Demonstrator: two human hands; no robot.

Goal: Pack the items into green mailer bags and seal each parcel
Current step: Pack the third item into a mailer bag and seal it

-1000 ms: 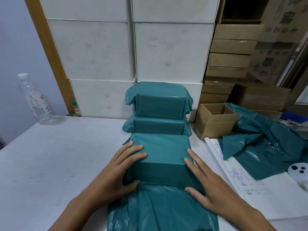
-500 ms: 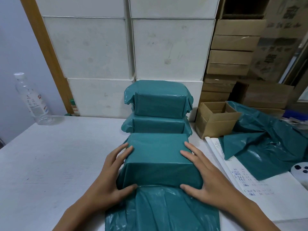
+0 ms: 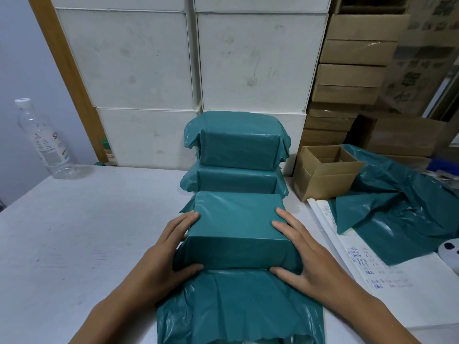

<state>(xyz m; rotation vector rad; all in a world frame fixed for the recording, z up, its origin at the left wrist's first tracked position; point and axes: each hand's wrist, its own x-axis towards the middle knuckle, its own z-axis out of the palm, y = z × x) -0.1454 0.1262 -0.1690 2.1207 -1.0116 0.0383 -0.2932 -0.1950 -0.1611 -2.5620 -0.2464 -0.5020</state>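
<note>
We count three green parcels (image 3: 238,227); our left hand (image 3: 164,252) and right hand (image 3: 308,256) press the nearest one's sides, fingers straight

Three green parcels (image 3: 236,219): two stacked at the rear, one in front with its bag mouth unsealed. Two hands, left hand (image 3: 164,254) and right hand (image 3: 308,259). One open cardboard box (image 3: 325,175). One loose heap of green mailer bags (image 3: 402,214), number indistinct. One clear plastic bottle (image 3: 47,142). One sheet of handwritten paper (image 3: 367,269). One worktop (image 3: 82,232).
</note>
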